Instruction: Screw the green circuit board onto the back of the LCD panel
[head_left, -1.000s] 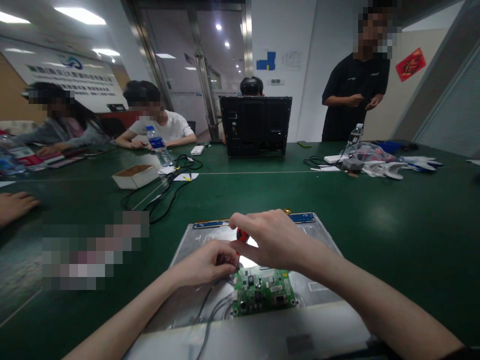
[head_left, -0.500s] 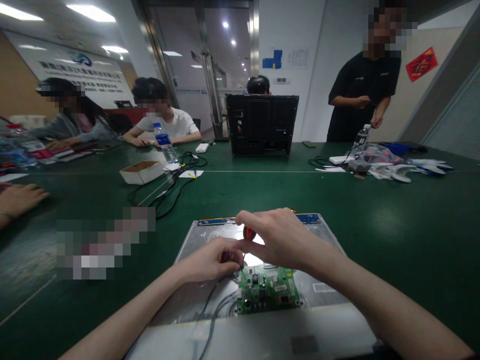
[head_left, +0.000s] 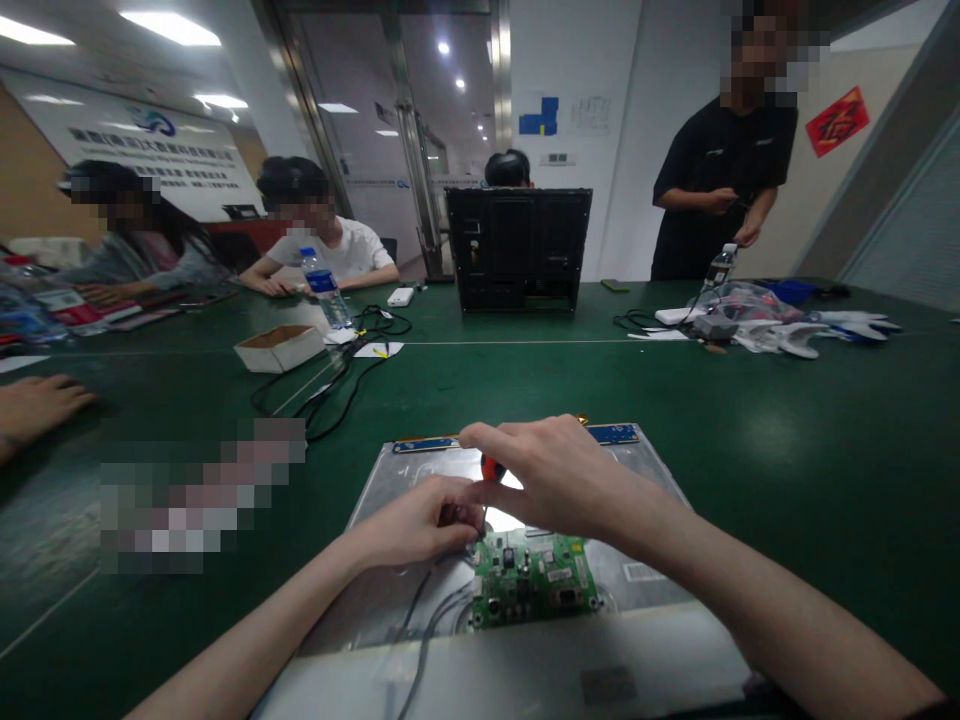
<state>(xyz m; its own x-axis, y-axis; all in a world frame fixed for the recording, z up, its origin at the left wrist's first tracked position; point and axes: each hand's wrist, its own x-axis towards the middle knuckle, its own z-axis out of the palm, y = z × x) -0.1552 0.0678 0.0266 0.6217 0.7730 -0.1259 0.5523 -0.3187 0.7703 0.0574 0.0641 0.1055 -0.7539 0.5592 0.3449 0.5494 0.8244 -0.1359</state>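
Observation:
A screwdriver (head_left: 492, 468) with a red and black handle stands upright in my right hand (head_left: 551, 470), its handle between my fingers. Its tip comes down by the upper left corner of a green circuit board (head_left: 534, 572). Beside that corner my left hand (head_left: 435, 515) has its fingertips pressed together round the shaft area; what they pinch is hidden. The board sits on a flat silvery display panel (head_left: 645, 520), which has a blue strip (head_left: 613, 434) along its far edge. Grey cables (head_left: 431, 640) run from the board's left side towards me.
A small open box (head_left: 279, 350), black cables (head_left: 349, 395) and a water bottle (head_left: 324, 285) are at the back left. A black display housing (head_left: 519, 250) stands across the green table (head_left: 810, 440). Gloves and plastic bags (head_left: 765, 315) lie back right. Another person's hand (head_left: 41, 405) rests at left.
The view has shifted slightly. Both my hands stay at the board's corner, and the screwdriver remains upright in the right hand.

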